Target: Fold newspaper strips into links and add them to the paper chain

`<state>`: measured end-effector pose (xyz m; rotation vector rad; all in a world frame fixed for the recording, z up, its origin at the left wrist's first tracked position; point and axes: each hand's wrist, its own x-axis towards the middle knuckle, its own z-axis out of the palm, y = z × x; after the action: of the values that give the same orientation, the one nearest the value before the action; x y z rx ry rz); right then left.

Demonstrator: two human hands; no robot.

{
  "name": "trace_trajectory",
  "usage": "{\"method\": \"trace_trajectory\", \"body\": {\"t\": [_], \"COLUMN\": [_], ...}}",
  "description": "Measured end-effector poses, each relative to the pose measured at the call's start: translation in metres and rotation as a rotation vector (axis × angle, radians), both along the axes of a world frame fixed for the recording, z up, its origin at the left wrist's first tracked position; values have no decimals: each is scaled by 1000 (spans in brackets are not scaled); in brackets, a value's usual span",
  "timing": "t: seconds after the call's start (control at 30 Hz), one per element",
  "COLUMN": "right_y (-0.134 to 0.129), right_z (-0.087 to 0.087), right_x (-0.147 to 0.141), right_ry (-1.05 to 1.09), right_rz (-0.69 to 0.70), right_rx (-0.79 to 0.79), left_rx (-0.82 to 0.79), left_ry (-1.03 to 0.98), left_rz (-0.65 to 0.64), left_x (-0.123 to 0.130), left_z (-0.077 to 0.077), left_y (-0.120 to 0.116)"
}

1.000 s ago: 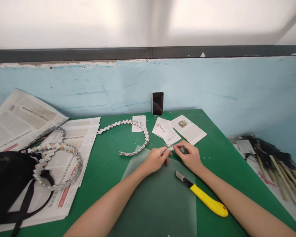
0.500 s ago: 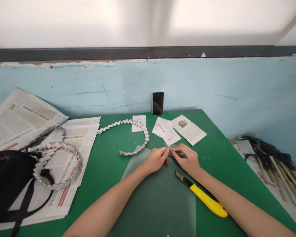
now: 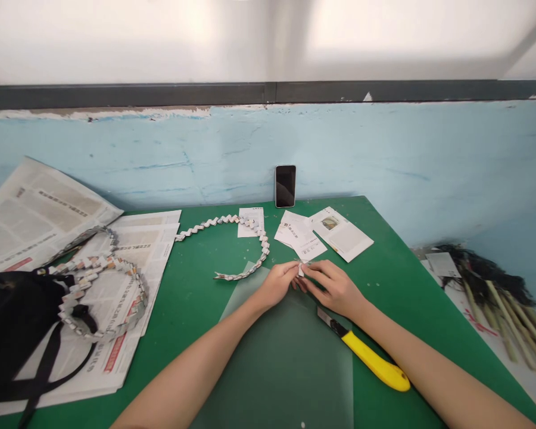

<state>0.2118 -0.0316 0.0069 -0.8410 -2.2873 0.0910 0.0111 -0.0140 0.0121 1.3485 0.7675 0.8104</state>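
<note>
Between my fingertips, over the middle of the green table, is a small folded paper piece [image 3: 301,270]. My left hand [image 3: 277,282] pinches it from the left, and my right hand [image 3: 335,287] holds it from the right with fingers bent. Just beyond my hands lie loose printed paper slips [image 3: 302,237]. A utility knife with a yellow handle [image 3: 375,361] rests beside my right forearm, its blade toward my hands. To the left, a zigzag folded-paper chain [image 3: 264,245] curves over the table.
Newspapers [image 3: 161,238] cover the left side, under a coiled part of the chain [image 3: 138,286] and a black bag [image 3: 18,322]. A phone [image 3: 285,186] leans upright on the blue wall. Plant stalks [image 3: 511,316] lie beyond the table's right edge.
The paper between my fingers now shows as a small upright white piece instead of a thin flat one. My right hand has shifted slightly left and its fingers have come over.
</note>
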Motion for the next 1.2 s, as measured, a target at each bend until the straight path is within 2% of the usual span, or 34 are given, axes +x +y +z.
{"method": "trace_trajectory", "body": {"t": [0.13,0.23,0.4,0.5,0.6,0.8,0.9,1.03,1.2], "right_y": [0,1,5,7,8,8,7,7,7], "right_z": [-2,-4,-6,-6,-5,-1,1,-3,-7], "right_x": [1,0,0,1,2,0,0,1,2], "right_ry": [18,122,285,289,282,324,280,160,112], "right_rz": [18,1,-100,-91,-79,-114,-89,-32,-29], "right_rx": [-47,-140,-320,-388,-435,-484,-487,-449,-419], "left_rx": [15,50,157,191,154,96,110,162,169], "left_ry": [-6,14,164,222,193,75,89,179,203], "left_rz": [-62,-93,-90,-91,-71,83,158,151,128], "left_x": [-2,-1,1,1,1,4,4,4,4], "left_z": [0,-4,-10,-13,-14,-14,-17,-20,-16], "left_y": [1,2,0,-2,-2,1,2,3,-1]}}
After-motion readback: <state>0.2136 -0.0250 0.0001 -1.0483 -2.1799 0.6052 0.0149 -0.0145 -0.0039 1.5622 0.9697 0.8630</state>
